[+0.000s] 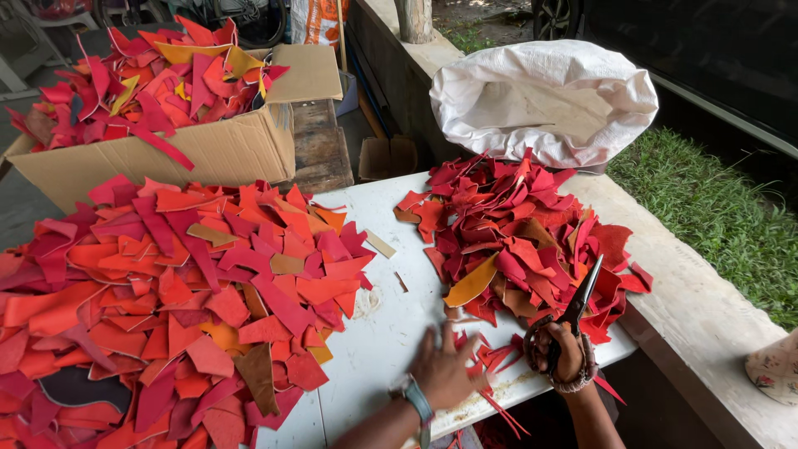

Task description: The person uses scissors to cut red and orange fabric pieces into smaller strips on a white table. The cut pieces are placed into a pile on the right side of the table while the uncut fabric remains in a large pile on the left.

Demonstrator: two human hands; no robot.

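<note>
My left hand (445, 366) lies flat and open, palm down, fingers spread on the bare white table (391, 324) near its front edge, a watch (413, 396) on the wrist. My right hand (559, 353) is closed around the handles of a pair of black scissors (573, 312), blades pointing up and away from me over the table's right front corner; I cannot tell whether the blades are parted. Thin red strips (495, 357) lie between my two hands, just beside my left fingertips. Behind the scissors, a heap of red and orange scraps (515, 233) covers the right side of the table up to its far edge, where a white sack (544, 100) stands open. A larger spread of scraps (166, 299) fills the left side, and a cardboard box (208, 154) heaped with more sits beyond the far left corner.
</note>
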